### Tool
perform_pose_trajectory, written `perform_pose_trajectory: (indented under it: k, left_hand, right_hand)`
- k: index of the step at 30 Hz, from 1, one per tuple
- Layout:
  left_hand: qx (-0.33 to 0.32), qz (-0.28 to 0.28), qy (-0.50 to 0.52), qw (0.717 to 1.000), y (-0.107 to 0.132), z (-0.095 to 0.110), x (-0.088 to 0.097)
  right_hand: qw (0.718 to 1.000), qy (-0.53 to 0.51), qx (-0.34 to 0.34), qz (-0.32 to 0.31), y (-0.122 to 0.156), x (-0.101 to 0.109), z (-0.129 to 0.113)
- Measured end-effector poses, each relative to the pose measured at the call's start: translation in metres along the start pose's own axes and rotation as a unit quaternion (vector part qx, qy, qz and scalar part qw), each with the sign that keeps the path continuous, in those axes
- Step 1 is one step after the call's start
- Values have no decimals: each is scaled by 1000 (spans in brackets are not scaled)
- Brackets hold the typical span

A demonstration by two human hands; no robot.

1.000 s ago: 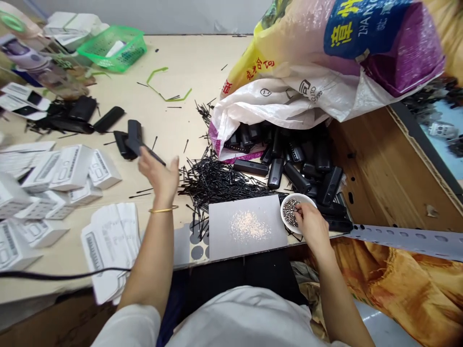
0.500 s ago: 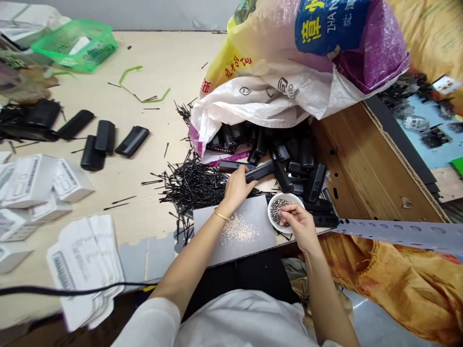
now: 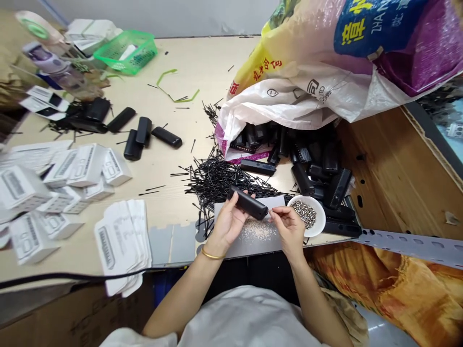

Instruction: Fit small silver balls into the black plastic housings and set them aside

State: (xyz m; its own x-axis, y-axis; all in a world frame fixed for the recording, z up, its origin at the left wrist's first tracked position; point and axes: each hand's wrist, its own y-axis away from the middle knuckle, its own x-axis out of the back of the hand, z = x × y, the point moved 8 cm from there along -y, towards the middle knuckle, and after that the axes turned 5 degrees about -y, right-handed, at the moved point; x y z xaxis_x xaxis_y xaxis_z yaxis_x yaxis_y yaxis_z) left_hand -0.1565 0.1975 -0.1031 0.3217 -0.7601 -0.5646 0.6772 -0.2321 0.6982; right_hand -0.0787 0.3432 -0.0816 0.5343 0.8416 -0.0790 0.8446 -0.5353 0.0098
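My left hand (image 3: 228, 222) is closed around a black oblong plastic casing (image 3: 250, 204), held slanting over a grey board (image 3: 237, 246). At the casing's right end, the thumb and fingers of my right hand (image 3: 290, 230) are pinched together. Whatever is between those fingertips is too small to make out. Beside my right hand stands a white bowl (image 3: 320, 224) holding many small shiny metal pieces (image 3: 304, 213). Pale tan granules (image 3: 258, 231) are scattered on the board beneath the casing. Behind my left hand spreads a pile of thin black sticks (image 3: 213, 179).
More black casings (image 3: 331, 156) spill from a large printed sack (image 3: 289, 96). At left lie white boxes (image 3: 87, 164), flat white cards (image 3: 125, 241) and several casings (image 3: 166, 137). A green basket (image 3: 144, 53) sits at the back. A perforated metal bar (image 3: 408, 243) crosses at right.
My left hand has lifted a casing from the pile and brought it over the board. My right hand has left the bowl and moved to the casing's end. The view has shifted left.
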Motion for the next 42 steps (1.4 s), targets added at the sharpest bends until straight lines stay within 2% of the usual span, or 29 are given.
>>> perform_pose_trajectory:
  k: [2,5,8,10,15,18,21,25,29,31,34,36,38,40,42]
  left_hand:
    - [7,7,12,1000,3,-2,3]
    - [13,15,30,999,5,-3,5]
    - [13,11,37,999,8,-3,4]
    - [9,11,35,999,9,-2,4]
    - [-17,-2,22,1000,12,-2,5]
    - [-44,-25,-9,999,11,0,6]
    - [-57,-26,-32,998,9,2,6]
    - [-82,-25,-59,995,15,13,2]
    - [-165,-75,-116,977,40,29,4]
    - [-180,-120,-199,956,46,24,4]
    - [-180,-158,-275,931,34,13,2]
    - [-188,-141,-227,945,20,17,1]
    - [-160,-119,-158,967,9,21,0]
    - [-106,-111,-118,981,4,19,-3]
    - [-91,-109,-109,984,3,22,-6]
  right_hand:
    - [998,52,15,10,4,-2,-1]
    - [987,132,92,2,9,-7,-16]
    - [971,170,170,-4,13,-14,-33]
    - [967,176,185,-5,14,-17,-37]
    - [980,146,132,12,10,-10,-22]
    - [995,87,40,-3,7,-8,1]
    - [998,34,-43,-25,7,-11,22]
    - [995,97,14,-14,10,-10,15]
    - [990,121,74,-26,14,-2,-1]
    - [986,136,96,2,12,12,-12]
    - [969,204,129,52,6,35,-29]
    - [955,260,127,67,-3,48,-34]
    - [945,305,99,67,-13,61,-31]
    - [934,348,69,43,-21,68,-20]
    - [915,401,54,9,-27,69,-7]
